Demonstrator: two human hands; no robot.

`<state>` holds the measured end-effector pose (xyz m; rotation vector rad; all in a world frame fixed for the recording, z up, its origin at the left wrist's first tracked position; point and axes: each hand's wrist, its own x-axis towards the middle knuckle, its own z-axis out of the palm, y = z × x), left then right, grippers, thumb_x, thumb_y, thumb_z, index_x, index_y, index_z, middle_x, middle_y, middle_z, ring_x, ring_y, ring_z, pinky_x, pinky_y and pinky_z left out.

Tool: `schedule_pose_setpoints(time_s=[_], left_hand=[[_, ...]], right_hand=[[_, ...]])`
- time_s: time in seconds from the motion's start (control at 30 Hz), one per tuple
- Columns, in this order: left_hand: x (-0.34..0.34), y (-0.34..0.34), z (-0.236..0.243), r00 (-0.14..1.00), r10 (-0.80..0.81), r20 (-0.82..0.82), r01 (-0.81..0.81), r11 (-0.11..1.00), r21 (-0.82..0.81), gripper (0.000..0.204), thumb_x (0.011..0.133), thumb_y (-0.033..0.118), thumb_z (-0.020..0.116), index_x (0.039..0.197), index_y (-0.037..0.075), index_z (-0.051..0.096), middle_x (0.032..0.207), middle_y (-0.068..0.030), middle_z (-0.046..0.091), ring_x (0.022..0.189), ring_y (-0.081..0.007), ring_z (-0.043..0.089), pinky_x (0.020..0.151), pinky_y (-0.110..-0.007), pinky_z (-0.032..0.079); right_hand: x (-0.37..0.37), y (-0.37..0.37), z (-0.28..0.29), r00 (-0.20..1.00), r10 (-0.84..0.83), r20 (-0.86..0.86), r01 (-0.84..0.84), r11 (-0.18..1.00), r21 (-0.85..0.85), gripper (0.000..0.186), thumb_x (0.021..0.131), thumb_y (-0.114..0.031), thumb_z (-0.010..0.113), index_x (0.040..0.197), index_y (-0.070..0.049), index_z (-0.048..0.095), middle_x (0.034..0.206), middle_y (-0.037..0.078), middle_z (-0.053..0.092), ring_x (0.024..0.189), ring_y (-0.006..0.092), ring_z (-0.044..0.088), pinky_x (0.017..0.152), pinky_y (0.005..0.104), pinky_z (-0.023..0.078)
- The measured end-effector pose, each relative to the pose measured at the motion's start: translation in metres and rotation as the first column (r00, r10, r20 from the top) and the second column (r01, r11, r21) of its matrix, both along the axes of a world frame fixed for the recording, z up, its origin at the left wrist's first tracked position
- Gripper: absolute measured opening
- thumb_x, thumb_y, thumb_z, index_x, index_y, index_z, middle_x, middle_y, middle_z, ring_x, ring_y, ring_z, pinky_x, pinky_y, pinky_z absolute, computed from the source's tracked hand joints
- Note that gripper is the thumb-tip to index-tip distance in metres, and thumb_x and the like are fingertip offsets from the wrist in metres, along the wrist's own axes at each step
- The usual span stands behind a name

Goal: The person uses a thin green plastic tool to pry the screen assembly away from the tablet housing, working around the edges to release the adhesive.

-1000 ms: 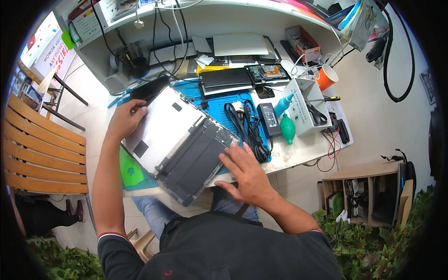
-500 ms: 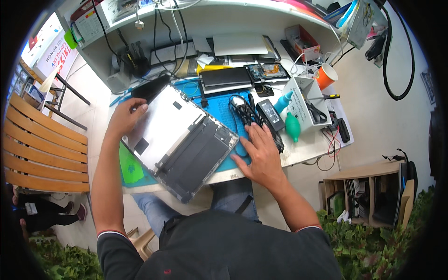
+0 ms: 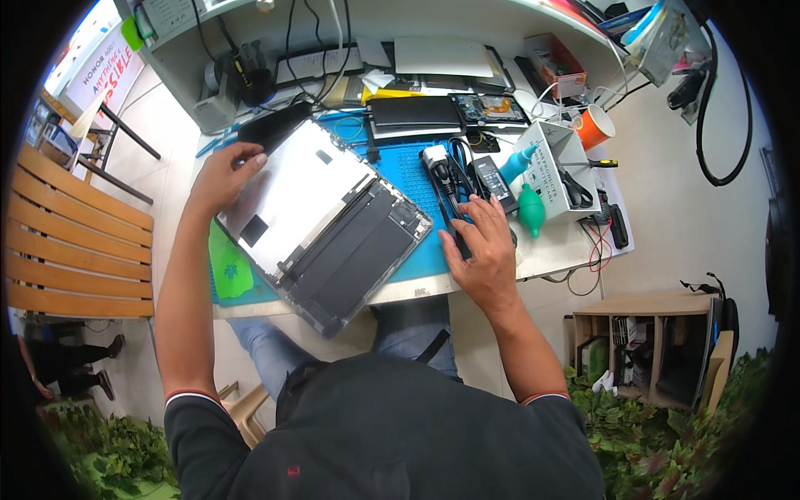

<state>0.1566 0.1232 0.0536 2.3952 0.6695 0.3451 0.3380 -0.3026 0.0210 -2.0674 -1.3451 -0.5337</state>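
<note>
An opened tablet [image 3: 346, 258], with a silvery metal plate and dark battery cells showing, lies slanted across the blue work mat [image 3: 408, 171]. Its near corner juts past the table's front edge. My left hand [image 3: 223, 177] has thumb and fingers closed at the tablet's upper left edge. To the right of the tablet, my right hand [image 3: 485, 254] has bent, spread fingers over a coiled black power cable [image 3: 454, 187] and seems to touch it without a firm grip. A black power adapter [image 3: 495, 183] rests just beyond those fingers. Part of the cable is hidden under my hand.
A green air blower [image 3: 531, 210], a teal bottle [image 3: 518, 162] and a white box [image 3: 554, 179] with scissors stand at the right. Behind are a black tablet-like slab [image 3: 415, 113], an opened device [image 3: 492, 108] and an orange cup [image 3: 595, 127]. A wooden bench [image 3: 79, 242] is at left.
My right hand has shifted a little right, away from the tablet's corner, with its fingers more bent. My left hand stays at the tablet's edge. The whole view has shifted slightly.
</note>
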Motion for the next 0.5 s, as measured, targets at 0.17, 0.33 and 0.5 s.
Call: schedule_pose_setpoints(time_s=[0.17,0.33,0.5], left_hand=[[-0.004,0.003,-0.009,1.000,0.012,-0.013,-0.012,1.000,0.028,0.052,0.102,0.045,0.072,0.132,0.002,0.076,0.119,-0.0169,0.080,0.104,-0.0277,0.073,0.094,-0.038,0.056],[-0.007,0.004,-0.012,1.000,0.007,-0.007,-0.006,0.997,0.080,0.056,0.102,0.051,0.071,0.133,0.006,0.076,0.115,-0.0131,0.079,0.094,-0.0224,0.068,0.088,-0.036,0.055],[-0.013,0.004,-0.017,0.999,0.043,0.004,-0.043,0.996,0.075,0.057,0.102,0.054,0.072,0.133,0.007,0.078,0.115,-0.0131,0.079,0.095,-0.0221,0.067,0.088,-0.036,0.055]], right_hand=[[-0.012,0.004,0.001,0.999,0.044,-0.010,-0.044,0.998,-0.037,0.033,0.083,-0.016,0.090,0.106,0.003,0.075,0.122,0.018,0.070,0.130,0.0404,0.063,0.122,0.0604,0.043],[-0.023,0.001,0.001,0.999,0.047,0.008,-0.047,0.999,-0.026,0.038,0.082,-0.016,0.091,0.111,0.003,0.075,0.127,0.019,0.069,0.138,0.0422,0.059,0.123,0.0627,0.040],[-0.053,-0.017,-0.004,0.976,0.215,0.034,-0.217,0.973,0.078,0.035,0.082,-0.011,0.085,0.115,-0.002,0.076,0.132,0.017,0.070,0.142,0.0401,0.060,0.126,0.0620,0.037]])
